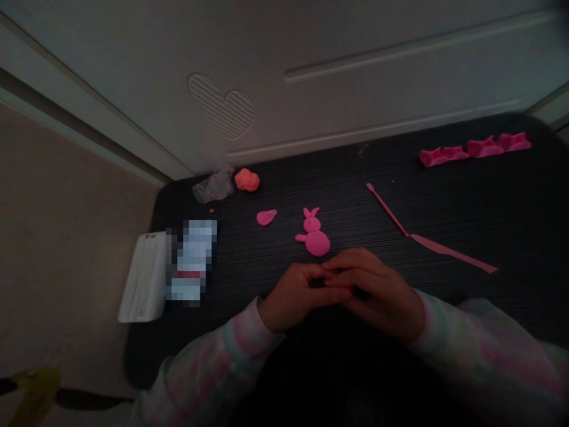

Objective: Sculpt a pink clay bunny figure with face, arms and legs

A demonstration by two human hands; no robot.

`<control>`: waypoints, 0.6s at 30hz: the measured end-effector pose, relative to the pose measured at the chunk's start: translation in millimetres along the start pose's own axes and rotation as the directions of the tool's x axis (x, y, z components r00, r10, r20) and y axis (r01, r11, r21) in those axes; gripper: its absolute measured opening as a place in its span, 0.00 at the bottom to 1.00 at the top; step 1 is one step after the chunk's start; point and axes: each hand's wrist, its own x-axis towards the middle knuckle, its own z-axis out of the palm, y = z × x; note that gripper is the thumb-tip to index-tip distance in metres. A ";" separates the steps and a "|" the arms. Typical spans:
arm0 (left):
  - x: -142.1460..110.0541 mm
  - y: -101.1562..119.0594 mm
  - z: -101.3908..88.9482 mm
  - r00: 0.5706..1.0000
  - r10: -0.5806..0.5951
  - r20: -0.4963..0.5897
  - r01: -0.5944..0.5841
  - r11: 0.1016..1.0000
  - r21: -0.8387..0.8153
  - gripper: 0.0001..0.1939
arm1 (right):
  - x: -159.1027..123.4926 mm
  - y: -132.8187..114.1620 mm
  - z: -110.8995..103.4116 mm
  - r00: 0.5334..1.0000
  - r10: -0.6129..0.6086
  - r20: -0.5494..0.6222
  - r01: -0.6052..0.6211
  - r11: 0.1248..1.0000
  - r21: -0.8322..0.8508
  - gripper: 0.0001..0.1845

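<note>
The pink rabbit figure point(317, 242) lies flat on the tabletop point(338, 184), seemingly to keep its parts aligned, while on its near side the left hand point(288, 295) and right hand point(384, 293) meet at the fingertips, the grip narrow, though whether it holds anything I cannot tell.

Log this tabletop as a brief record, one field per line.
Surface: dark wood-grain table
Figure: flat pink clay rabbit, one arm attached
Loose clay: pink teardrop-shaped piece; orange lump beside crumpled clear plastic wrap
Tools: slim pink stick and flat pink blade, end to end
Far edge: row of pink moulded cups
Left hand: fingertips against right hand
Between fingers: contents hidden
</note>
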 end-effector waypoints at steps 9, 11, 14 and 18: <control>-0.4 1.9 -0.3 0.999 0.012 -0.045 -0.010 0.999 0.051 0.06 | 0.5 1.0 -3.0 1.000 -0.012 -0.008 0.012 1.000 -0.025 0.07; -0.2 1.6 -0.6 0.998 0.025 -0.052 -0.024 0.999 0.027 0.05 | 0.7 0.4 -3.7 1.000 -0.003 -0.004 0.003 0.999 -0.032 0.07; 0.5 -0.2 -1.6 0.996 0.064 -0.065 -0.066 0.997 -0.026 0.04 | 1.5 -0.7 -6.0 1.000 0.022 0.001 -0.022 0.999 -0.040 0.09; 1.7 -3.3 -2.8 0.987 0.117 -0.110 -0.126 0.989 -0.080 0.04 | 2.3 -0.8 -9.7 0.998 0.065 0.005 -0.065 0.997 -0.035 0.10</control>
